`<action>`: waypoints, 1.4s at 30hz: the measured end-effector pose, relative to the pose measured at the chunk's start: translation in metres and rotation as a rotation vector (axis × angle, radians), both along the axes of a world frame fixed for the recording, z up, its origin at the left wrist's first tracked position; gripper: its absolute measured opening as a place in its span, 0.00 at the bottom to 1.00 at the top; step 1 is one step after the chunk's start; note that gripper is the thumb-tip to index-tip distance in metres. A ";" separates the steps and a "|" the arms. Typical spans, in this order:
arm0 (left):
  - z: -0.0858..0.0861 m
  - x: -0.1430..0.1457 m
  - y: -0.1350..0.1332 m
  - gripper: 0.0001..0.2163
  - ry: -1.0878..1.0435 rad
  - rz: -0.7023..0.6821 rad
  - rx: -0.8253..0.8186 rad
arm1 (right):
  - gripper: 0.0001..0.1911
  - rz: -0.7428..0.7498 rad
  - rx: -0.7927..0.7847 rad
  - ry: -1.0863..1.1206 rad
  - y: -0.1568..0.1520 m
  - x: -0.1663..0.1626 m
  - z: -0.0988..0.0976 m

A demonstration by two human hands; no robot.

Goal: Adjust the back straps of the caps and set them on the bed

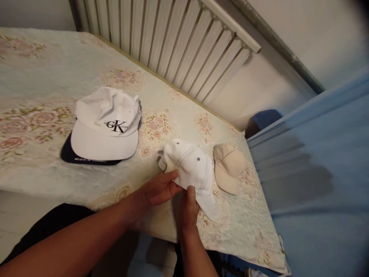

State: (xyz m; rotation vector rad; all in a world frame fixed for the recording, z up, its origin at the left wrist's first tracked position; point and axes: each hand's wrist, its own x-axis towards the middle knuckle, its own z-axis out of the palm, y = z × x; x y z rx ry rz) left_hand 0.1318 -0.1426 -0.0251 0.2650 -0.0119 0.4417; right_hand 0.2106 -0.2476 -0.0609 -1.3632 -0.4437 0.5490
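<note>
A white cap with grey stitching [192, 165] lies on the floral bedspread [43, 77] near its front edge. My left hand [158, 189] pinches the cap's near rim, thumb over the fabric. My right hand [188, 209] grips the same cap close to its brim, fingers closed on the cloth. A beige cap [229, 166] rests just right of it, touching or nearly touching. Farther left, a white cap with a black logo [106, 123] is stacked on a dark navy cap [83, 157] whose brim sticks out beneath.
A white slatted radiator [178, 42] runs along the wall behind the bed. A blue sheet or curtain [317, 173] fills the right side. The bedspread's front edge hangs down by my arms.
</note>
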 end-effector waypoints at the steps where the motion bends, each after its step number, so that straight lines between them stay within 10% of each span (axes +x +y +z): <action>1: 0.001 -0.001 0.002 0.12 -0.003 0.008 -0.016 | 0.30 -0.053 0.000 -0.006 0.002 -0.001 0.004; 11: 0.010 -0.005 0.015 0.14 -0.007 0.085 -0.062 | 0.32 -0.250 0.004 -0.037 0.005 0.004 0.028; 25: -0.001 -0.001 0.000 0.13 -0.028 -0.001 0.018 | 0.29 -0.154 0.000 -0.036 0.006 -0.001 0.025; 36: 0.014 -0.005 0.020 0.11 0.022 0.197 -0.069 | 0.26 -0.366 -0.111 -0.105 0.000 0.010 0.044; 42: 0.011 -0.003 0.016 0.11 -0.028 0.139 -0.050 | 0.29 -0.266 0.136 -0.134 0.001 0.010 0.048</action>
